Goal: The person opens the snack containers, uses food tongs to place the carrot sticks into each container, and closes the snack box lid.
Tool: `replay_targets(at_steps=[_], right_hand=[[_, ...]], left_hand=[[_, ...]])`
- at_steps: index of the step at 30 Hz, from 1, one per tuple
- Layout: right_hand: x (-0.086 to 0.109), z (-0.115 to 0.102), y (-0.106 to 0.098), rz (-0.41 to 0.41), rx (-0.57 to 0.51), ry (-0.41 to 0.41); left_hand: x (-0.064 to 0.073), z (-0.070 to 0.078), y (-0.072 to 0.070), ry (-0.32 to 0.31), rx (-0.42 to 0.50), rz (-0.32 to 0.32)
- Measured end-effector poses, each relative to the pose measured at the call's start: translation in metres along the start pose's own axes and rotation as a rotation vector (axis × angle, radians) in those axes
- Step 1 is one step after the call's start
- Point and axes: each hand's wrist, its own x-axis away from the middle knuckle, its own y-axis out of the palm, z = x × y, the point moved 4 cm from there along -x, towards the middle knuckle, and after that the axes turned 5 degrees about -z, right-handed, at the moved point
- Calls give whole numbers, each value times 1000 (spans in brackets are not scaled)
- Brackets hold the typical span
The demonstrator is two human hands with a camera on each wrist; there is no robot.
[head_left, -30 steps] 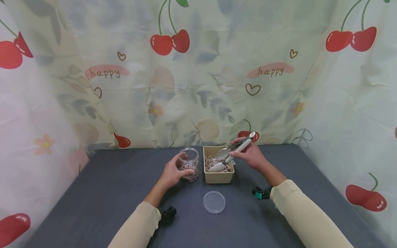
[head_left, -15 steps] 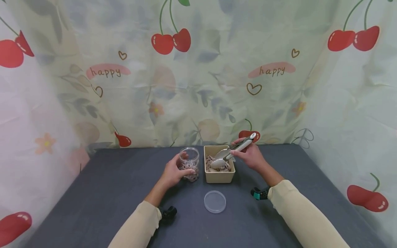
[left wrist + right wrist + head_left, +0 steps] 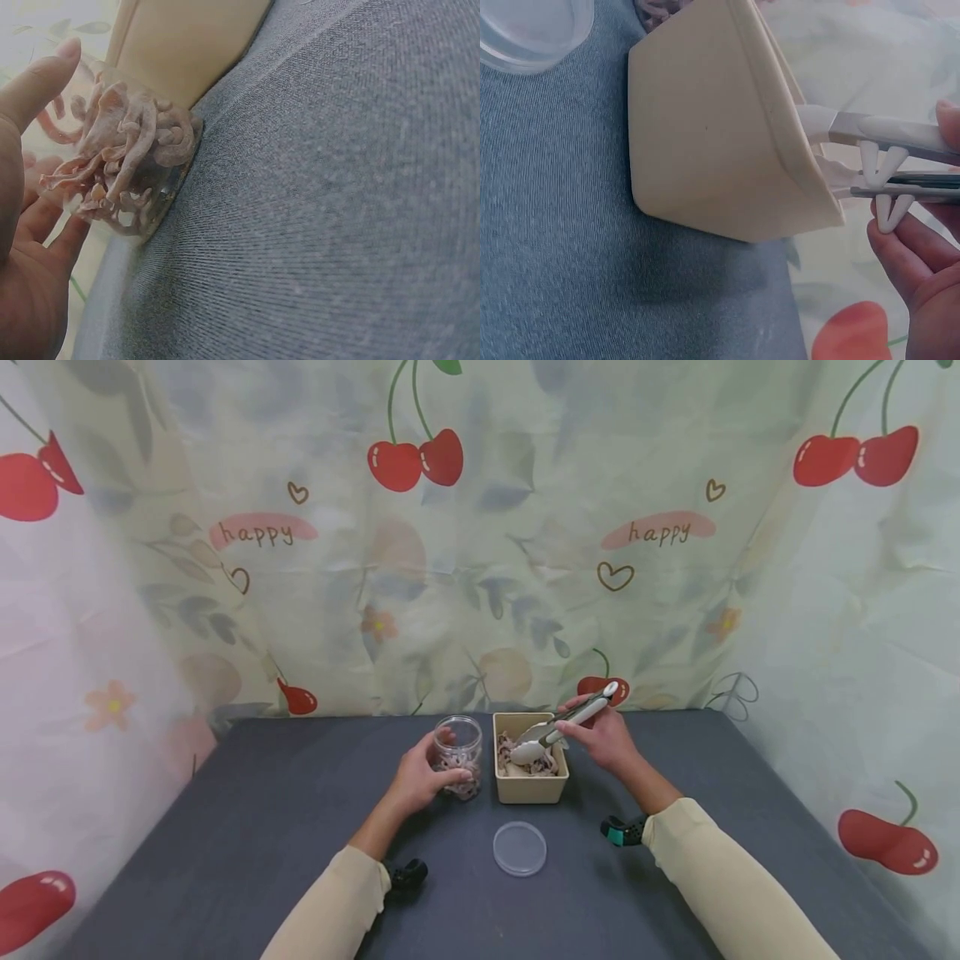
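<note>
My left hand (image 3: pixel 417 778) curls round a clear jar (image 3: pixel 459 745) that stands without its lid on the table. Pale, dusty-looking, twisted strips (image 3: pixel 124 142) fill the lower part of the jar. To its right is a beige rectangular bin (image 3: pixel 531 790) holding more of the same strips (image 3: pixel 546 765). My right hand (image 3: pixel 603 739) grips a pair of tongs (image 3: pixel 581 714) with white-and-grey handles. The tongs slant down into the bin, their white heads among the strips. In the right wrist view the bin's wall (image 3: pixel 705 127) hides the tong heads.
A round clear lid (image 3: pixel 519 848) lies flat on the dark grey table (image 3: pixel 300 827), in front of the bin. A cherry-print curtain (image 3: pixel 465 610) hangs behind the table and along both sides.
The tong heads have drawn closer together and shifted slightly up inside the bin. The right forearm has moved a little left. My left hand and the jar stay put.
</note>
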Motion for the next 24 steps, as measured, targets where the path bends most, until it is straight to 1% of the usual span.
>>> replay_targets(at_steps=[10, 14, 17, 22, 24], right_hand=[[0, 2, 2, -4, -10, 12], [2, -2, 1, -11, -25, 16], [6, -16, -2, -18, -56, -3], [11, -45, -8, -14, -129, -75], [11, -49, -10, -11, -146, -93]], left_hand=[[2, -1, 1, -1, 1, -2], [2, -2, 1, -6, -1, -3], [1, -2, 1, 1, 3, -1], [0, -1, 1, 4, 0, 2], [0, 0, 0, 4, -4, 0]])
